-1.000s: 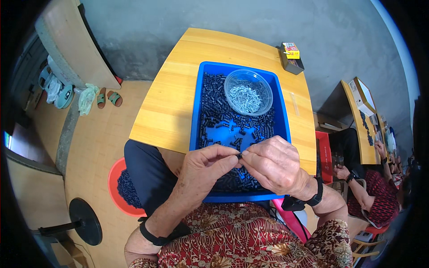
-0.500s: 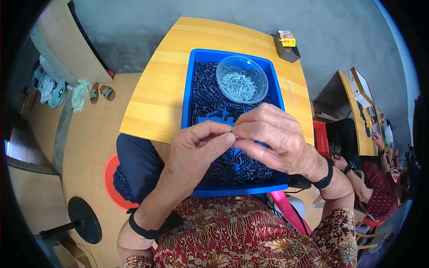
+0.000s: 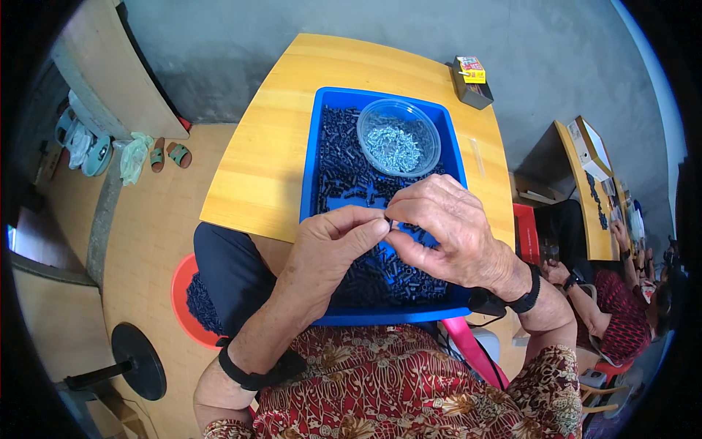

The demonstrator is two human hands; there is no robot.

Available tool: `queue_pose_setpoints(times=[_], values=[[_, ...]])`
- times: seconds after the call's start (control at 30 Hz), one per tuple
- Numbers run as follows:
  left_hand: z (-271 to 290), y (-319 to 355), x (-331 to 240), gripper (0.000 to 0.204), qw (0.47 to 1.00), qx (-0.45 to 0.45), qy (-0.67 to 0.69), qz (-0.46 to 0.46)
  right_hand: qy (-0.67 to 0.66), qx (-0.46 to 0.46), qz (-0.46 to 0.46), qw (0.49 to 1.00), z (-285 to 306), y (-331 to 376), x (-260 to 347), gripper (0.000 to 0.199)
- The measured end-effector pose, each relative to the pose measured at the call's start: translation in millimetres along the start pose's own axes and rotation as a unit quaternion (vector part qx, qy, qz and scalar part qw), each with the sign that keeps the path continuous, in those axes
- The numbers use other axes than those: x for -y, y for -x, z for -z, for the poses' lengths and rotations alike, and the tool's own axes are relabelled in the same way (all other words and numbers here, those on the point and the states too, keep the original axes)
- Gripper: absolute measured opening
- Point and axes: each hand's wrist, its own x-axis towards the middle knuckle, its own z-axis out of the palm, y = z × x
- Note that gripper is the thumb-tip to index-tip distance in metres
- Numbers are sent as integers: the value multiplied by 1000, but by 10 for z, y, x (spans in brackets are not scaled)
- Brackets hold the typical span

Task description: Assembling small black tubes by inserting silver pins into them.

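Note:
My left hand (image 3: 322, 252) pinches a small black tube-like part (image 3: 389, 222) between thumb and fingertips, above the blue tray (image 3: 310, 157). Fingertips of my right hand (image 3: 446, 230) meet it there, closed together; whatever tiny thing they hold is hidden. Many loose black tube-like parts (image 3: 344, 146) cover much of the tray floor, with bare blue showing near the middle. In the tray's far right part sits a round clear plastic tub (image 3: 363, 132), holding a heap of small shiny metal pieces (image 3: 395, 148).
The tray rests on a yellow wooden table (image 3: 248, 154). A dark box (image 3: 475, 94) with a yellow packet stands at its far right corner. On the floor left is a red basin (image 3: 183, 293) of black parts. Another person (image 3: 618, 311) sits at a table to the right.
The black part now shows between my fingertips, where it was mostly hidden before. My hands stay together over the tray, and the whole view has shifted slightly.

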Motion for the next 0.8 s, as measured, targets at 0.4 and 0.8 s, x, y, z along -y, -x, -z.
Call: queue_pose_setpoints(times=[0.4,0.8], values=[[4,-4,-13,22,999,-7,23,26,-92,-15,-57,994,20,25,-30,25],[18,25,62,18,999,18,0,36,-56,-13,-25,998,-18,89,54,24]])
